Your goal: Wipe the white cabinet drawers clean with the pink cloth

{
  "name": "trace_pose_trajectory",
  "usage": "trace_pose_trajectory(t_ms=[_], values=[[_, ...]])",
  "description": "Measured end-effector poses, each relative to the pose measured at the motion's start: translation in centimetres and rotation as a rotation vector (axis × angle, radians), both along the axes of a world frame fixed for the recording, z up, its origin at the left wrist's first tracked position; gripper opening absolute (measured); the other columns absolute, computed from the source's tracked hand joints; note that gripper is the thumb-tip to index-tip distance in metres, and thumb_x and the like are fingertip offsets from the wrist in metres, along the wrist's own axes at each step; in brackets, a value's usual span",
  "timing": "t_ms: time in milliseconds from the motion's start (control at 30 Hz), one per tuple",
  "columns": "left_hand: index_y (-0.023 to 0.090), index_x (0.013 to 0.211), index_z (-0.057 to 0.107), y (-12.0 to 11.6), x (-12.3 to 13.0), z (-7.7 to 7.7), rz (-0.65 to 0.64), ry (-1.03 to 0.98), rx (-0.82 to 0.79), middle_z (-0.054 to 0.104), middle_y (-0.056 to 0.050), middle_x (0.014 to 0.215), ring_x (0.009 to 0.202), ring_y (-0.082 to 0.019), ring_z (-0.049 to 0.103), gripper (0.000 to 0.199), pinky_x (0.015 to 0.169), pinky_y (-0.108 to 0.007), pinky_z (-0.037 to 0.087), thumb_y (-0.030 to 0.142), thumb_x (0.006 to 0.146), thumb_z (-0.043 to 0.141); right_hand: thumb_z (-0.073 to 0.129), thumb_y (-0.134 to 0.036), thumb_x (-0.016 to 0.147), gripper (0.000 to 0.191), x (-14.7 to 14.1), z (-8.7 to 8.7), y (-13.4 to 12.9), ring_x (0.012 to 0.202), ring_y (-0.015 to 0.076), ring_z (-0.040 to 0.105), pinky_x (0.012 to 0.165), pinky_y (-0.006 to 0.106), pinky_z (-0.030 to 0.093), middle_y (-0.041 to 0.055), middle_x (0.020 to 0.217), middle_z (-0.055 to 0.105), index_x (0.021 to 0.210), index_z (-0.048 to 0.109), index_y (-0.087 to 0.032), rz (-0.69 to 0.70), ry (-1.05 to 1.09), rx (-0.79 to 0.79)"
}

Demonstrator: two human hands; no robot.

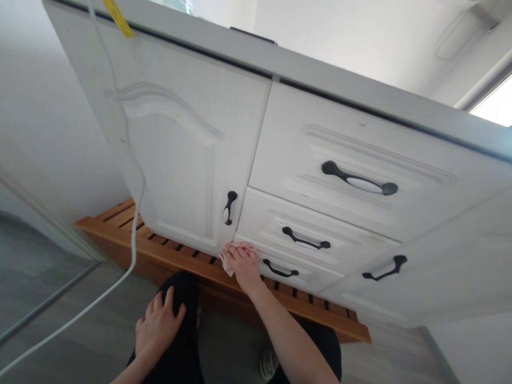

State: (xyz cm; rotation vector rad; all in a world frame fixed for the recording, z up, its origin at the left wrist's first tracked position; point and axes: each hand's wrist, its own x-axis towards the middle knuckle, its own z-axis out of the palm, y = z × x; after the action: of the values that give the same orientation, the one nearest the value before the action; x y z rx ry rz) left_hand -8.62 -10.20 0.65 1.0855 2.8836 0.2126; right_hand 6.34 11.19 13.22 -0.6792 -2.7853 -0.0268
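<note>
My right hand (245, 265) is closed around a pale pink cloth (228, 259). It presses the cloth against the lower left of the bottom drawer (316, 278), by the seam with the cabinet door (176, 160). A black handle (280, 269) sits just right of that hand. My left hand (157, 325) lies on my left knee with its fingers spread, holding nothing. The white cabinet carries further black handles with pale inlays, such as the one on the top drawer (360, 179).
A slatted wooden bench (160, 250) runs along the cabinet's foot. On the left a white cable (134, 240) hangs down from the grey countertop (348, 74) and crosses to the floor (96, 309). A yellow strip (118, 18) hangs over the counter edge.
</note>
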Motion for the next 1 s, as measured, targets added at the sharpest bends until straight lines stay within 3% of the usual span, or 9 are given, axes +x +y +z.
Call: trace_pose_trajectory(t_ms=[100,267,400,567,667,733,833,900,1000], values=[[0.013,0.148,0.037,0.0,0.0,0.0,-0.010,0.017,0.006,0.045,-0.022,0.144,0.130,-0.037,0.044,0.072,0.091,-0.050,0.043,0.053,0.094,0.013,0.039,-0.033,0.106,0.033,1.9,0.0,0.1,0.114,0.0195,0.053,0.088,0.036,0.034,-0.0010,0.134,0.064,0.134,0.055,-0.034,-0.048,0.008,0.001],[0.014,0.149,0.037,-0.1,0.0,0.1,-0.012,0.008,0.011,0.046,-0.022,0.143,0.130,-0.038,0.044,0.075,0.090,-0.051,0.043,0.055,0.093,0.008,0.056,-0.035,0.099,0.031,7.5,0.3,0.2,0.104,0.0219,0.053,0.093,0.041,0.029,0.0003,0.118,0.070,0.130,0.061,-0.039,-0.278,0.135,0.034],[0.015,0.149,0.036,-0.2,-0.1,0.1,0.002,-0.015,0.008,0.045,-0.021,0.145,0.130,-0.038,0.044,0.074,0.093,-0.051,0.043,0.056,0.093,0.010,0.067,-0.025,0.092,0.034,14.5,0.3,0.6,0.100,0.0242,0.051,0.095,0.044,0.027,0.0025,0.111,0.070,0.123,0.067,-0.038,-0.479,0.190,0.134],[0.014,0.149,0.036,0.1,0.0,0.1,-0.010,-0.008,-0.008,0.046,-0.022,0.143,0.127,-0.038,0.047,0.076,0.092,-0.053,0.044,0.058,0.093,0.008,0.061,-0.016,0.089,0.028,24.5,-0.4,1.6,0.098,0.0274,0.050,0.094,0.047,0.030,0.0076,0.107,0.069,0.106,0.077,-0.030,-0.698,0.214,0.269],[0.015,0.148,0.037,0.3,0.1,0.1,-0.002,-0.023,-0.006,0.046,-0.021,0.143,0.126,-0.039,0.048,0.078,0.092,-0.054,0.044,0.060,0.092,0.007,0.057,-0.017,0.089,0.025,28.5,0.3,1.4,0.097,0.0268,0.051,0.092,0.045,0.035,0.0092,0.104,0.067,0.098,0.078,-0.026,-0.725,0.345,0.273],[0.016,0.148,0.037,0.4,0.2,0.1,0.003,-0.028,-0.001,0.046,-0.020,0.143,0.126,-0.039,0.048,0.079,0.093,-0.054,0.044,0.061,0.091,0.007,0.056,-0.020,0.090,0.025,29.2,1.2,1.1,0.102,0.0271,0.053,0.095,0.047,0.037,0.0101,0.110,0.064,0.103,0.078,-0.025,-0.681,0.471,0.304],[0.016,0.149,0.036,0.5,0.4,0.1,-0.001,-0.023,-0.005,0.046,-0.021,0.143,0.127,-0.039,0.047,0.078,0.092,-0.054,0.044,0.061,0.091,0.008,0.054,-0.022,0.092,0.029,27.7,1.9,1.4,0.112,0.0287,0.052,0.102,0.052,0.035,0.0120,0.119,0.059,0.114,0.073,-0.024,-0.658,0.598,0.347],[0.016,0.149,0.036,0.6,0.6,0.2,0.001,-0.012,-0.015,0.045,-0.021,0.144,0.126,-0.039,0.047,0.077,0.092,-0.054,0.044,0.060,0.092,0.008,0.051,-0.021,0.092,0.031,25.9,1.1,2.3,0.112,0.0285,0.052,0.101,0.052,0.037,0.0135,0.117,0.056,0.116,0.071,-0.021,-0.672,0.629,0.338],[0.016,0.149,0.037,0.7,0.7,0.3,0.011,-0.006,-0.031,0.045,-0.021,0.144,0.126,-0.038,0.047,0.076,0.091,-0.053,0.044,0.058,0.092,0.009,0.050,-0.020,0.092,0.027,23.7,-2.0,4.0,0.109,0.0296,0.050,0.098,0.053,0.039,0.0154,0.112,0.054,0.112,0.069,-0.018,-0.719,0.648,0.356]])
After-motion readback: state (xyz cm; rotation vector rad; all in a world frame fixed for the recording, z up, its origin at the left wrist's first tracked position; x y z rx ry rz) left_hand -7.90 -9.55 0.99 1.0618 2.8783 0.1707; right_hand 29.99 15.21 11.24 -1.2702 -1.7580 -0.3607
